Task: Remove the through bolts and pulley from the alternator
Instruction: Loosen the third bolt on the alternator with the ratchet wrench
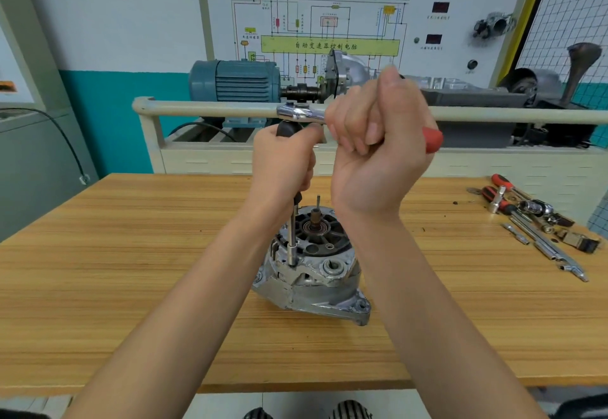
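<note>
At frame centre, on the bench: alternator (312,267) is sitting end-up on the wooden table (131,270), shaft pointing at the camera; that pose is putting the bolt heads on top, within reach of a vertical tool.
Pulley: none is showing on the shaft (316,218); a bare bearing and stub are visible, so I judge the pulley already off or on the hidden underside. Cannot tell which.
Tool: ratchet (301,112), chromed head, red grip end poking out lower right of the fist, is driving a long thin extension (292,244) whose socket is seating on a bolt at the housing's left rim.
Left hand (283,158): is wrapping around the extension's upper part, just below the ratchet head, probably steadying the bar so the socket is not slipping off.
Right hand (381,142): is clenching the ratchet handle, fist upright, placed to swing for leverage.
Second bolt (318,201): a thin pin is standing up behind the shaft, apparently backed out.
Materials: housing is cast aluminium, dull grey, ribbed and vented; table is striped wood grain.
Right edge of frame: loose tools (533,218) are lying well apart from the work.
</note>
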Action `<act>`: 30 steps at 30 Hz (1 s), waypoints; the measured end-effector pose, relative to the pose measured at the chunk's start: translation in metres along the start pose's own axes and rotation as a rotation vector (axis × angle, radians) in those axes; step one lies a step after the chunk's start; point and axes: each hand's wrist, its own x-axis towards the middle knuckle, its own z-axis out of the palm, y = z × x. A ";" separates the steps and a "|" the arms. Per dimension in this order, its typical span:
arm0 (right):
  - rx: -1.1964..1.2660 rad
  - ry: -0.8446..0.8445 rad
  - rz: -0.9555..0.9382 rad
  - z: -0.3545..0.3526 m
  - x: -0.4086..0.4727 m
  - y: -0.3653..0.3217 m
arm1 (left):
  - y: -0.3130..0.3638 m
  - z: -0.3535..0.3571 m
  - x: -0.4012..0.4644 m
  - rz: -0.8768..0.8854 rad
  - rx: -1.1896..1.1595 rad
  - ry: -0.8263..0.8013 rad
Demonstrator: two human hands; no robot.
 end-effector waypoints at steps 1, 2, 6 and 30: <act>-0.037 -0.003 -0.037 0.003 -0.003 0.001 | 0.000 0.000 0.000 0.005 0.001 0.001; -0.049 -0.005 -0.055 0.005 -0.005 0.001 | -0.001 -0.001 -0.001 0.007 0.001 -0.007; 0.098 -0.013 0.056 -0.005 0.004 0.000 | 0.001 -0.010 -0.001 -0.021 -0.037 -0.170; -0.039 0.009 -0.087 0.009 -0.011 0.002 | -0.002 -0.003 -0.005 0.033 0.002 -0.005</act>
